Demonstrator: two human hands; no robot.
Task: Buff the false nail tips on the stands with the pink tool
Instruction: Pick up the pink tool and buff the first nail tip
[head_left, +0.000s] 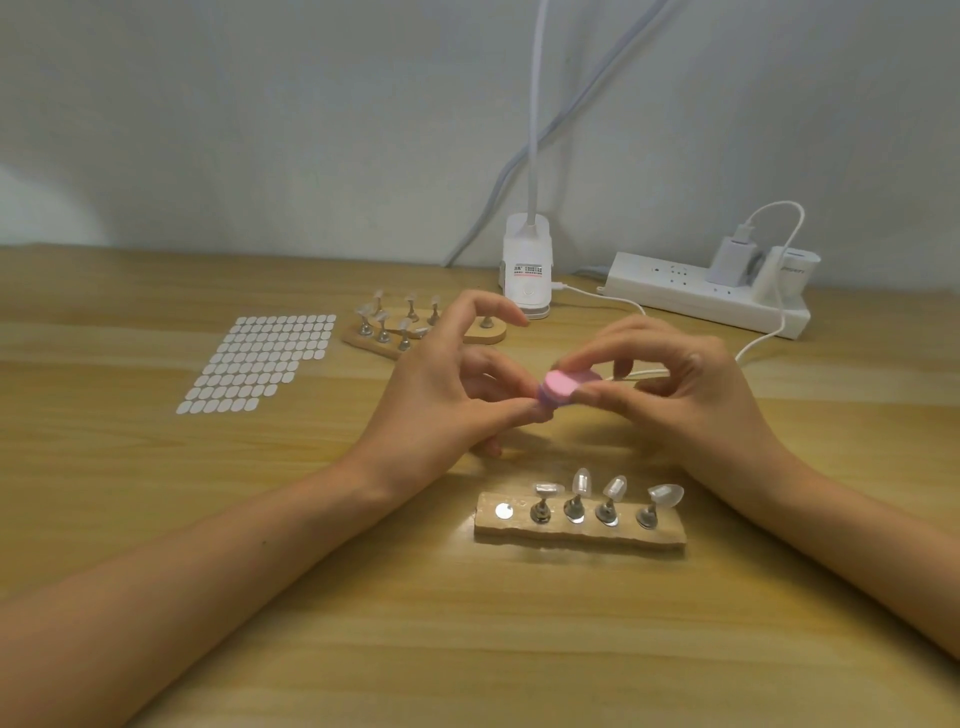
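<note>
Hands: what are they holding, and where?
The right hand pinches the pink tool by its far end. The left hand touches its near end; any hold there is hidden.

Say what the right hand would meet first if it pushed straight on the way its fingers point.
The right hand, pinching the pink tool, points left; the left hand sits right at the tool's end, so it likely comes first, though depth is unclear.

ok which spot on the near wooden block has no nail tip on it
The leftmost spot on the near block: only a bare metal disc, while the four to its right each carry a stand topped with a clear nail tip.
</note>
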